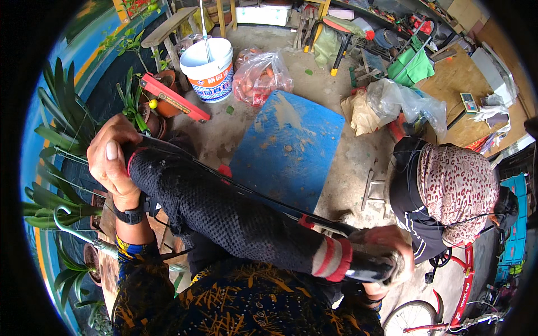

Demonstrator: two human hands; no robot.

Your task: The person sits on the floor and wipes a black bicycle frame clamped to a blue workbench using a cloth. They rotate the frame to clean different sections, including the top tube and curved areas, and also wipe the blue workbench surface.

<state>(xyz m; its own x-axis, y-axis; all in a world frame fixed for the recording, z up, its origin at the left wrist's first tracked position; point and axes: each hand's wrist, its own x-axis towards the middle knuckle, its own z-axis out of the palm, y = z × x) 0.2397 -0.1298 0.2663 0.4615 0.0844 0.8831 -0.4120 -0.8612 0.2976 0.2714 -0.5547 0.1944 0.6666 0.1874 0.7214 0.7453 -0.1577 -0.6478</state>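
A long black knitted sleeve (pixel 235 214), with red and pale bands at its right end, lies across in front of my body over some long, dark object. My left hand (pixel 115 155) grips its upper left end, thumb on top. At the other end, my right hand (pixel 386 256) is closed around a greyish cloth (pixel 397 262) at the shiny black tip that sticks out past the bands. Thin dark cords or rods run along the sleeve's upper edge, with a red tie near the right. Beyond it stands a worn blue board or tabletop (pixel 290 147).
Behind the board are a white bucket (pixel 206 71) and a clear plastic bag (pixel 265 75). A red box-like bar (pixel 174 97) lies by potted plants at left. A person (pixel 454 189) bends close at right, beside a red bicycle (pixel 462 290). A wooden bench (pixel 168 27) stands upper left.
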